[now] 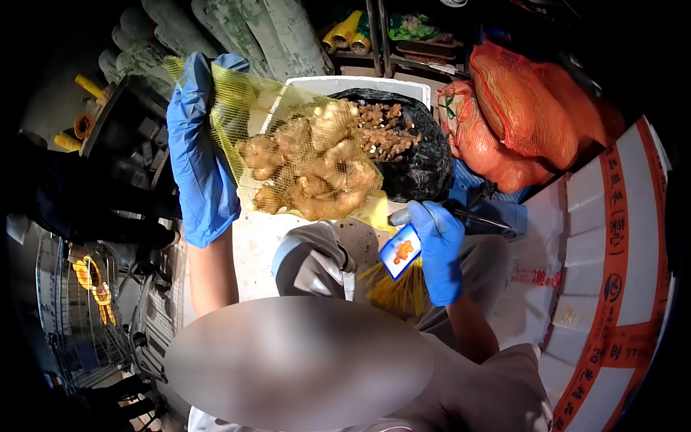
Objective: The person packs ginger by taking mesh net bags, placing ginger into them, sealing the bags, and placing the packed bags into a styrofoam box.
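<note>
A yellow mesh bag (234,115) hangs between my two gloved hands, with several pieces of ginger (309,165) inside it. My left hand (201,137), in a blue glove, grips the bag's upper left end; its fingers are partly hidden by the mesh. At the bag's gathered lower right end, my right hand (437,248) is closed on the mesh. A blue-edged label (400,251) with a ginger picture sits beside those fingers. Below it, loose yellow mesh strands (403,289) spread out.
Behind the bag stands a white foam box (374,85) lined with a black plastic bag (425,162), holding more ginger (385,129). Orange mesh sacks (529,108) lie right of it. White cartons (597,237) line the right side. Wax gourds (281,36) lean behind; a wire cart (75,309) stands left.
</note>
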